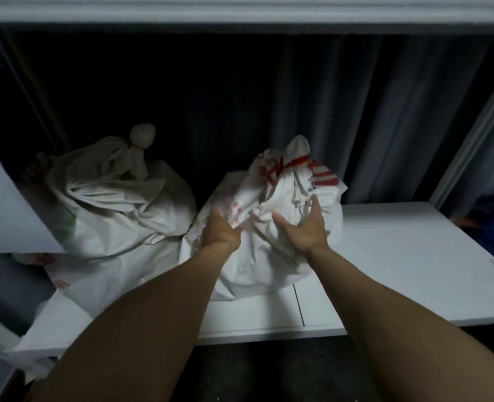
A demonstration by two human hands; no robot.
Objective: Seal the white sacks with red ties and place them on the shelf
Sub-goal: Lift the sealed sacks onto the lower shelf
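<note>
A white sack [269, 256] with red print sits on the white shelf [399, 256], its neck bound by a red tie [295, 161]. My left hand [221, 230] grips the sack's left side, fingers sunk in the cloth. My right hand [303, 224] lies against its right side, palm up, fingers straight. A second tied white sack [118, 198] rests to the left, a red tie [132, 144] around its neck.
Dark grey curtains [355, 111] hang behind the shelf. A white upright panel [11, 216] stands at the left, with another white sack [63, 280] partly under it. A metal post [477, 134] rises at the right. The upper shelf edge [240, 13] runs overhead.
</note>
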